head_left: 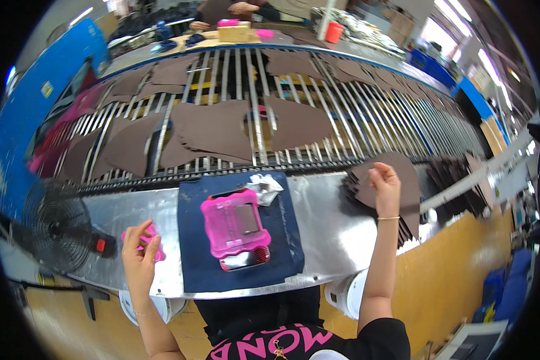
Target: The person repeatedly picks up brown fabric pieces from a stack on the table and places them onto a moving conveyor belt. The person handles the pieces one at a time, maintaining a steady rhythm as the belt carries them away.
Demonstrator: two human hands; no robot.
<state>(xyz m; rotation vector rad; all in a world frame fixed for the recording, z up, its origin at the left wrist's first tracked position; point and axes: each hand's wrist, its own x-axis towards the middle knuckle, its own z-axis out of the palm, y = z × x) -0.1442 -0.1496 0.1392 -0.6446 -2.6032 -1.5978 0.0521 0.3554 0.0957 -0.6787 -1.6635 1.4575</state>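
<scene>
My left hand (141, 255) hovers at the left of the metal table, thumb and forefinger apart, over a small pink plastic piece (159, 252); no grip on it shows. My right hand (386, 187) is raised over a fanned stack of brown flat cut pieces (405, 180), fingers curled in toward the thumb. Whether they pinch anything is hidden. Between my hands, a bright pink frame-shaped plastic plate (217, 225) lies on a dark blue cloth (192, 264). A shiny red-edged plate (246, 260) sticks out beneath it. A crumpled white tissue (267, 187) touches its upper right.
A black fan (54, 225) stands at the left. Beyond the table runs a slatted metal conveyor (255, 132) with brown pieces (210, 129) on it. More brown pieces (456, 180) hang at the right edge. Another person's hands (243, 8) work on the far side.
</scene>
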